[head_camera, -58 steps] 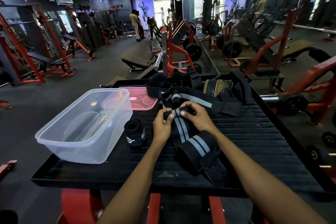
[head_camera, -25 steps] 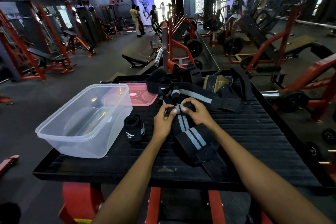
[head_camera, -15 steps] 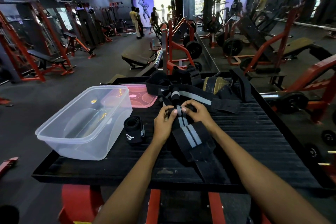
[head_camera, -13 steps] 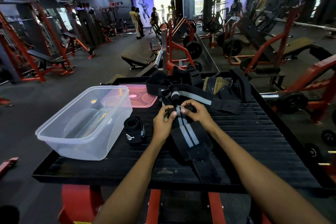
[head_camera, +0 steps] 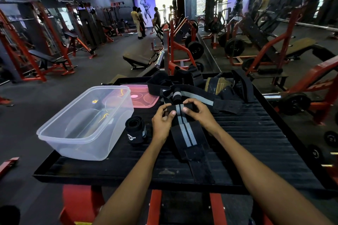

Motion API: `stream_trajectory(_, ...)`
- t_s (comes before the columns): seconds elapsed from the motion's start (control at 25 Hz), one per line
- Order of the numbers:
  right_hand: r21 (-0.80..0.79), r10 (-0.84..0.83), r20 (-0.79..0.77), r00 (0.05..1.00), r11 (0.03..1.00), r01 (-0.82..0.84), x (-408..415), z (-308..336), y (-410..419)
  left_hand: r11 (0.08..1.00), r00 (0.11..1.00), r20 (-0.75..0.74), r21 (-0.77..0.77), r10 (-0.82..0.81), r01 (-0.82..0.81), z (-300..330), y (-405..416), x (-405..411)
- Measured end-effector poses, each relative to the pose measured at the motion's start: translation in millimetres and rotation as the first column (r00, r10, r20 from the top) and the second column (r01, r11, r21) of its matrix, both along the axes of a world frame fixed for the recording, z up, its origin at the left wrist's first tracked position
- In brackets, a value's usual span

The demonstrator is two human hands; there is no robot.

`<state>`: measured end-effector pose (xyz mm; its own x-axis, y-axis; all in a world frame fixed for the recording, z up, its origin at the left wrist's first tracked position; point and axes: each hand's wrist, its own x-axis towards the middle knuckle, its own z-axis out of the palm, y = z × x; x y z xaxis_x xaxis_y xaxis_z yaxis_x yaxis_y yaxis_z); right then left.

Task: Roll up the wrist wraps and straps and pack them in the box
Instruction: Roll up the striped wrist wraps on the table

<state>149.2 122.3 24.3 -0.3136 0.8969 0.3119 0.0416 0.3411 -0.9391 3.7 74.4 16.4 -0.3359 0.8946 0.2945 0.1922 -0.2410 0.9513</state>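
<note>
A black wrist wrap with grey stripes [head_camera: 185,134] lies on the black ribbed platform [head_camera: 256,142], its far end rolled into a small coil. My left hand [head_camera: 162,119] and my right hand [head_camera: 198,112] both pinch that coil from either side. The wrap's loose tail runs toward me and ends in a black hook-and-loop patch. One rolled-up black wrap [head_camera: 136,131] stands to the left of my hands. An empty clear plastic box [head_camera: 87,124] sits at the platform's left.
A pink lid [head_camera: 144,97] lies behind the box. Behind my hands sits a pile of unrolled straps and wraps [head_camera: 197,89], one with a grey stripe, and a tan pad [head_camera: 218,83]. Red gym machines surround the platform; people stand far back.
The coil between my fingers has grown a little and the loose tail on the platform has become shorter and straighter. The box and the rolled wrap have stayed put.
</note>
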Motion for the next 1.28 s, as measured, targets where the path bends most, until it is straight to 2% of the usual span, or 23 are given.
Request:
stream_trajectory(0.12, -0.015, -0.023, 0.039, 0.999, 1.0, 0.024, 1.8, -0.5, 2.2, 1.0, 1.0, -0.009, -0.001, -0.028, 0.028, 1.7, -1.2, 1.3)
stream_trajectory(0.32, 0.028, 0.04, 0.033, 0.999, 0.999, -0.041, 2.5, 3.1, 0.7, 1.0, 0.998, 0.058, -0.022, -0.014, 0.015, 1.4, 0.6, 2.2)
stream_trajectory(0.56, -0.066, -0.025, 0.052, 0.998, 0.997, 0.028, 1.3, 2.7, 1.4, 0.999, 0.999, -0.033, -0.004, -0.043, 0.043, 4.2, -2.5, 0.1)
stream_trajectory(0.8, 0.004, 0.026, 0.006, 1.0, 1.0, -0.026, 3.3, 3.0, 0.1, 0.999, 0.999, -0.012, -0.042, -0.031, 0.031, 4.9, -1.1, 2.7)
stream_trajectory(1.0, -0.109, -0.011, -0.006, 1.0, 0.994, 0.011, 0.2, 2.6, 1.0, 0.997, 0.997, -0.029, -0.038, -0.07, 0.069, 5.0, -1.8, 1.8)
stream_trajectory(1.28, -0.01, 0.016, -0.032, 0.999, 1.0, -0.016, -1.9, 3.0, -1.7, 0.998, 1.0, -0.016, -0.058, -0.002, 0.001, 1.3, 2.2, 0.8)
